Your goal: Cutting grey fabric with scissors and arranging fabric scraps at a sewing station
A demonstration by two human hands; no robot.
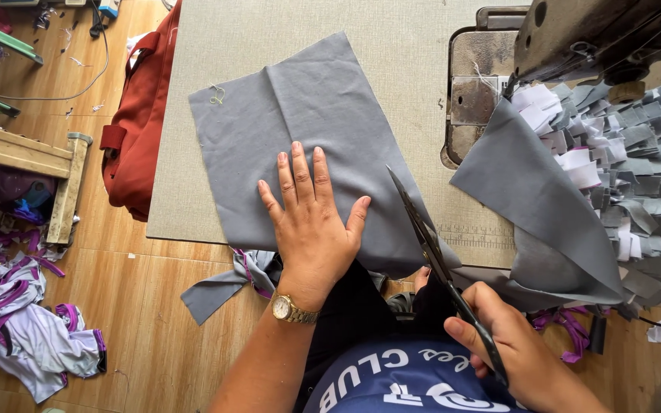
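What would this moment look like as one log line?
left hand: flat on grey cloth | right hand: grip on scissors, blades at cloth edge | surface: sewing table

Left hand point(311, 222) pressed flat on grey fabric point(300, 130) atop the surface point(407, 46); right hand point(518, 348) grips black scissors point(430, 245) w/ blades open at fabric's edge.

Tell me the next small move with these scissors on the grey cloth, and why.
Probably close the scissors and slide them a little forward along the cloth's right edge. The blades are at that edge, pointing away, gripped by the right hand, while the left hand lies flat on the cloth, pinning it to the table.
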